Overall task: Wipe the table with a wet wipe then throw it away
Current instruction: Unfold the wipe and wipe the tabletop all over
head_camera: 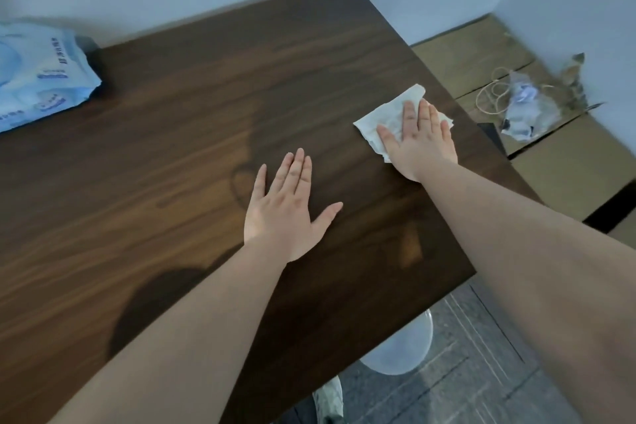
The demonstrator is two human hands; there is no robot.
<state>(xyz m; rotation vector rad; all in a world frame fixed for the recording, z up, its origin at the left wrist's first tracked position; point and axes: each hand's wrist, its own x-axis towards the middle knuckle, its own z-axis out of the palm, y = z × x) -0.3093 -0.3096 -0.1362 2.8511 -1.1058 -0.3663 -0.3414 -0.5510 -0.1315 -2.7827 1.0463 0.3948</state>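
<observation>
Right hand (418,138) flat, pressing crumpled white wet wipe (385,120) near dark wooden bench (206,96) right edge; could slide off. Left hand (287,206) spread, empty.

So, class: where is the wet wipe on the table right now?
In the head view, the wet wipe lies flat under the right hand, near the table's right edge, far from the blue wipes pack at the left.
</observation>
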